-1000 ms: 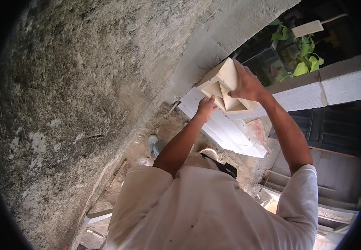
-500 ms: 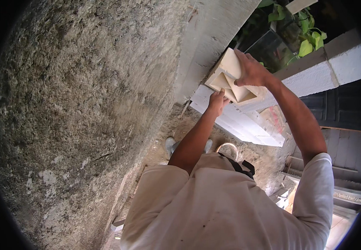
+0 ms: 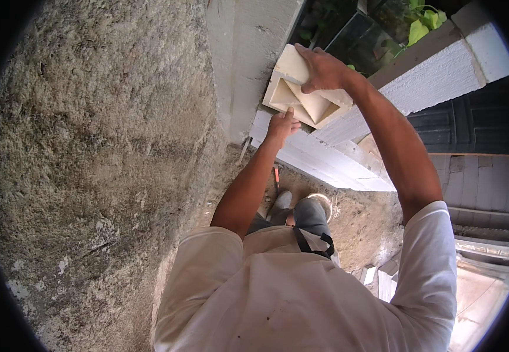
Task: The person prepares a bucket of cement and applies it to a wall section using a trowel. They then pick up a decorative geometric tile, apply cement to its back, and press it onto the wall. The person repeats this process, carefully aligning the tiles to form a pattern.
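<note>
A cream ventilation block (image 3: 306, 104) with slanted triangular recesses in its face rests on top of a low white block wall (image 3: 325, 159), close against a grey concrete pillar. My left hand (image 3: 283, 125) grips its lower near edge, the thumb up against the face and the fingers underneath. Over the top lies my right hand (image 3: 327, 71), its fingers and thumb spread across the upper side to grip it. The block's far side is hidden.
A rough, stained wall (image 3: 102, 164) fills the left, beside the grey pillar (image 3: 245, 58). White blocks (image 3: 436, 76) continue the wall to the right. Green leaves (image 3: 422, 26) and dark glass lie behind. By my feet are an orange-handled tool (image 3: 277, 176) and a round pail (image 3: 323, 203).
The view has shifted, so the block and both hands appear farther left and higher. Both hands keep their hold on the block. The orange-handled tool and more of my legs now show.
</note>
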{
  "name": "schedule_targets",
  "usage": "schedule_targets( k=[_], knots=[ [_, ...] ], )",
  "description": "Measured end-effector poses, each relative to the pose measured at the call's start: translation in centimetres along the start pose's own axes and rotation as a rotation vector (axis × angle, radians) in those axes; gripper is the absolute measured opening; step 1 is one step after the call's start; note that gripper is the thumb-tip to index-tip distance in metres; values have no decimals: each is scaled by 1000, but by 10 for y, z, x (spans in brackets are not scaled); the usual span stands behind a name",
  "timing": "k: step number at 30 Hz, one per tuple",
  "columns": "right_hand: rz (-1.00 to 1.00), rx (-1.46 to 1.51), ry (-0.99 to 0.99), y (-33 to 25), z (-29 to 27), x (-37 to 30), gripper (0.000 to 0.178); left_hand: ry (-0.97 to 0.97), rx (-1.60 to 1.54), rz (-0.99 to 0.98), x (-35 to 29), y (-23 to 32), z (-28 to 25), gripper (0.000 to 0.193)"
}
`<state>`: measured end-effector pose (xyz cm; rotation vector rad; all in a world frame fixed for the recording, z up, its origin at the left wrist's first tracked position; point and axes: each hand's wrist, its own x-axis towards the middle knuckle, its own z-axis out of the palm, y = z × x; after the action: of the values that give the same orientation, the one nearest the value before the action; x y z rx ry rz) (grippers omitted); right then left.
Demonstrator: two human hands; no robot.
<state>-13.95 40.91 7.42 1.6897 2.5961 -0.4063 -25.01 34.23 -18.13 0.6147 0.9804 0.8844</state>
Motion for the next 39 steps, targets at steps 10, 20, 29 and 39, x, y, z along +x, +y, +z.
schedule_targets(
  k=[10,20,29,39],
  knots=[
    [-6,84,-60,5,35,0,115,8,453,136,10,-19,-25,57],
    [-52,65,-207,5,41,-8,73,13,419,348,14,-51,-27,60],
    [103,57,-116,-3,60,-12,76,57,334,491,36,-74,-33,60],
    [69,97,-178,14,66,-10,77,139,325,561,36,-86,-33,56]
  ],
)
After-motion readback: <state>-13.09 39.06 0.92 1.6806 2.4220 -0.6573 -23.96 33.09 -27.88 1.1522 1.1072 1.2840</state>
